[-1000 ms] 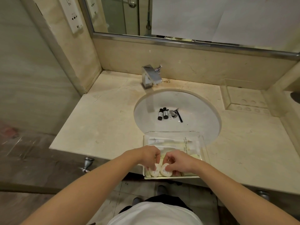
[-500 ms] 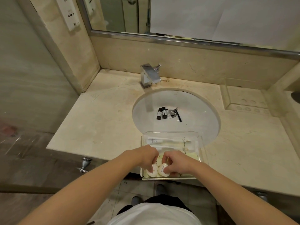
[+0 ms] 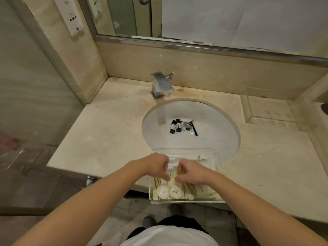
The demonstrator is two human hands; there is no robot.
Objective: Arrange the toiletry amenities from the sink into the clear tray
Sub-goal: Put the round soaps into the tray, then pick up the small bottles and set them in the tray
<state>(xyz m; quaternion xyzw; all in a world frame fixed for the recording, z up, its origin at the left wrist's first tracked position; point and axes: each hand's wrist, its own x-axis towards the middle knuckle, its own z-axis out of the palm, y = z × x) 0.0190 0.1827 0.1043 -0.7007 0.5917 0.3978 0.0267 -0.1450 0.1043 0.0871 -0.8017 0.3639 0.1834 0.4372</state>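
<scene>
Both hands, the left hand (image 3: 158,166) and right hand (image 3: 190,172), pinched a small white packet in the clear plastic tray (image 3: 217,158) near the white round sink (image 3: 213,112), and next the little black bottles (image 3: 175,126) probably needed lifting from it.

Bare forearms (image 3: 99,197), white top (image 3: 168,236), dark trousers (image 3: 179,223)

The clear tray (image 3: 186,201) sits on the desk's (image 3: 106,135) front edge, just before the sink (image 3: 213,118). Two round soaps (image 3: 168,191) lie side by side at its near end, flat packets (image 3: 200,161) behind them. In the sink, small bottles (image 3: 175,126) lie left of the drain (image 3: 187,126), with the faucet (image 3: 162,84) behind.
</scene>
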